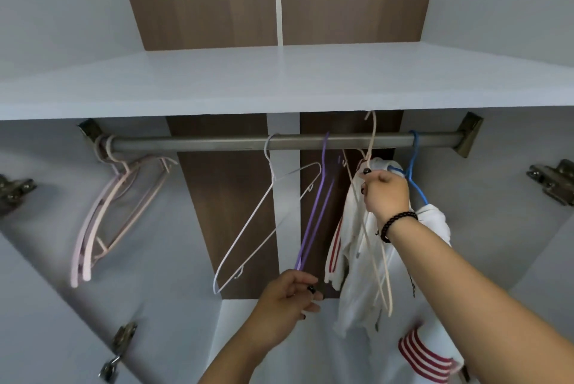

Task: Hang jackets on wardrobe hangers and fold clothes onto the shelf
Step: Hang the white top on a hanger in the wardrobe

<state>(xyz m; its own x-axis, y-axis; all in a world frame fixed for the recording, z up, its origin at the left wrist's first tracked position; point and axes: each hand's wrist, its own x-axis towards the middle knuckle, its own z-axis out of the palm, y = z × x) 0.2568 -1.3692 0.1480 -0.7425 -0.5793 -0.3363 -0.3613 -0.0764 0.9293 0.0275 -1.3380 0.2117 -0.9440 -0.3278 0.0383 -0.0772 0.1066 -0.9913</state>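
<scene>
Left hand (287, 296) at 6 o'clock pinches the low end of the purple hanger (313, 212) with its fingers (312, 290). Right hand (386, 191) at 3 o'clock grips the cream hanger (372, 141) against the white jacket (351, 259) on the blue hanger (414, 166), all under the rail (217, 142) below the shelf (248, 82).

I can read no text, label, brand or number anywhere here, neither on my wardrobe nor on the clothing.
</scene>
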